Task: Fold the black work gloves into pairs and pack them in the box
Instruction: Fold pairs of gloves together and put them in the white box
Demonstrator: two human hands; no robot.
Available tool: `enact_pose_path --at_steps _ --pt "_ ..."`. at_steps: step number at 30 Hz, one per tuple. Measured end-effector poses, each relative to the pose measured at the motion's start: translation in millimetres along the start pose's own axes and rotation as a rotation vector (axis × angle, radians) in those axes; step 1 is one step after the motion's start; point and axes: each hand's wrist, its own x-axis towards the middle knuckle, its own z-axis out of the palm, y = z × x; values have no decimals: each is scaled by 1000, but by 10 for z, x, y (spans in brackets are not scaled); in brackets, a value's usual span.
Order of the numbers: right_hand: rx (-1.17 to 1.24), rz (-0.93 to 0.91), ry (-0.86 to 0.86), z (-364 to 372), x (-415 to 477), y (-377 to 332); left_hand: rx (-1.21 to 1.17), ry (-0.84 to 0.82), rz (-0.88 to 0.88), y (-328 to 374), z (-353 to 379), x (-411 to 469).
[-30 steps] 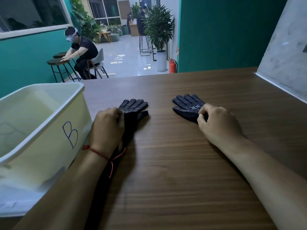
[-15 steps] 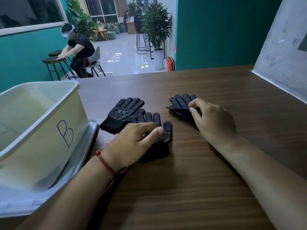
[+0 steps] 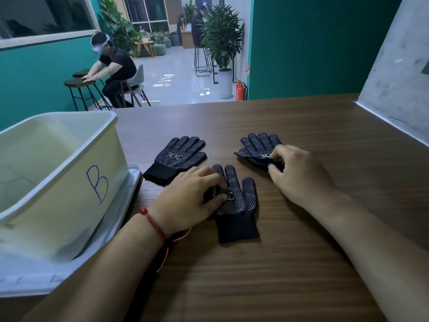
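My left fingers [image 3: 206, 176] clamped the black dotted knit glove [image 3: 241, 205] beneath them; my right fingers [image 3: 282, 151] pinched a second glove [image 3: 260, 142] just ahead.

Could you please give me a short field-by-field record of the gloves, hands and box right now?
table: wooden, holds everything
box: white, marked B, at left; no gloves seen inside
left glove: flat beside box, untouched
middle glove: flat, cuff toward person, pinched by left hand
right glove: near edge pinched by right hand
folded pairs: none visible
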Motion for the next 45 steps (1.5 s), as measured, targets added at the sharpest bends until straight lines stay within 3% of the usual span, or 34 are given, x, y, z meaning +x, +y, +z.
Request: enact_pose_path --at_steps 3,5,9,12,17,22,27,30,33,35,40,45 --pt "68 7 72 -89 28 -93 -94 6 30 -71 19 11" --pt "212 78 69 -182 29 -204 -150 111 11 -108 12 23" --pt "714 262 17 -301 203 -489 -55 347 -239 -258 -62 10" --pt "1009 311 -104 -338 480 -689 21 274 -414 -354 -50 -10" --pt "1049 252 -238 -367 814 -994 47 206 -517 -436 -2 4" --pt "1111 224 -252 -389 895 -1161 142 173 -565 -445 -2 8" --pt "1203 370 -373 -278 484 -971 132 163 -554 -458 30 2" --pt "1120 456 -558 -198 105 -777 122 180 -544 -411 19 0" --pt "885 387 -658 -147 -153 -624 102 179 -487 -345 17 -5" --pt "660 247 -586 -106 -194 -539 59 188 -439 -299 12 -4" --pt "-179 -168 -271 -3 -302 -550 -38 125 -283 -232 -34 -18" --pt "-223 -399 -51 67 -344 -519 -17 3 -227 -165 -34 -43"
